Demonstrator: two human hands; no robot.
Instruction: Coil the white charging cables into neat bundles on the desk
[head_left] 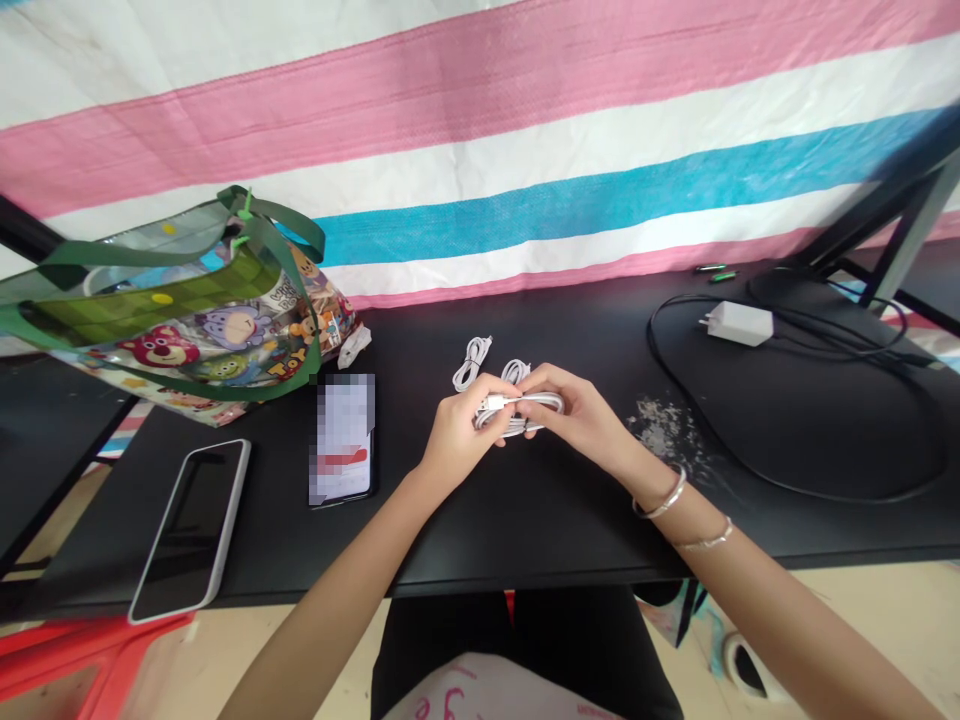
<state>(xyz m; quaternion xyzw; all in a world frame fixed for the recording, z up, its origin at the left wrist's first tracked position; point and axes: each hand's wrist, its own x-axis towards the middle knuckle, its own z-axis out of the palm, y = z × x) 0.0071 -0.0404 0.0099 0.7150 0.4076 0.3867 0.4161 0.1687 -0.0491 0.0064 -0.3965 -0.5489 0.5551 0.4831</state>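
We see two hands at work in the middle of a black bench (pixel 540 535). The left hand (pixel 456 440) and the right hand (pixel 579 415) are both closed around a white cable (pixel 536 405), and they meet over it. The cable is wound in loops, and the hands seem to press the loops together so they do not fall open. The left hand's fingers are close to a small metal plug end (pixel 491 403). Just past the hands, a small white cable bundle (pixel 472 364) lies on the bench in neat loops. One more white loop (pixel 516 372) pokes up behind the hands, but we cannot tell if it is part of the same cable.

Nothing stands in the way of the hands. To the left lie a phone with a blurred screen (pixel 343 440) and a phone in a white case (pixel 187 530). Behind them sits a shiny cartoon bag (pixel 225 345) with green handles. To the right, a white charger (pixel 739 323) rests inside a big loop of black cord (pixel 651 335), and gray crumbs (pixel 664 430) lie near the right hand.
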